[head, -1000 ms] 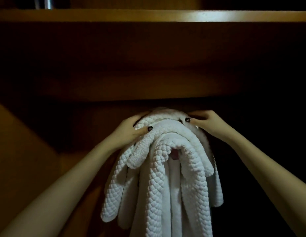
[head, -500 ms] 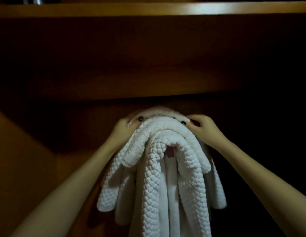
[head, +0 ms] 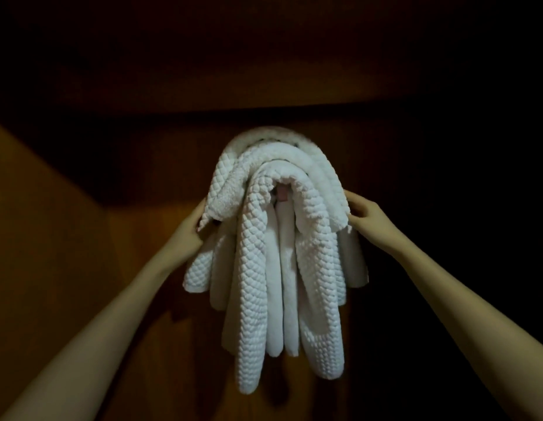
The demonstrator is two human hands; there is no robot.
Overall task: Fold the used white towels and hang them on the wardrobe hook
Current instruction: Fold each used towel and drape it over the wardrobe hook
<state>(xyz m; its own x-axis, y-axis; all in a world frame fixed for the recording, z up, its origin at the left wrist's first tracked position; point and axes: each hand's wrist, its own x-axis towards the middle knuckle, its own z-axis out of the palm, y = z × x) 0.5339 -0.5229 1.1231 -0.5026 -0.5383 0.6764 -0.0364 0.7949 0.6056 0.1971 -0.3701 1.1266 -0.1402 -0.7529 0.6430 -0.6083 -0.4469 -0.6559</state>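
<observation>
Against the wardrobe (head: 51, 238) back, white towels (head: 276, 238) hang bunched over a hidden hook, my right grip (head: 366, 217) pinching their edge, my left grip (head: 193, 230) unreadable behind cloth; I judge uneven tugging could slide them off.

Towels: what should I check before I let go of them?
1. The towels hang draped, none fallen: ok.
2. The hook bears them: cannot tell, cloth hides it.
3. Layers lie neat: not ok, the top edges are bunched.
4. The left hand is at one side: ok, though its fingers are hidden.
5. The right hand pinches the other edge: ok.
</observation>
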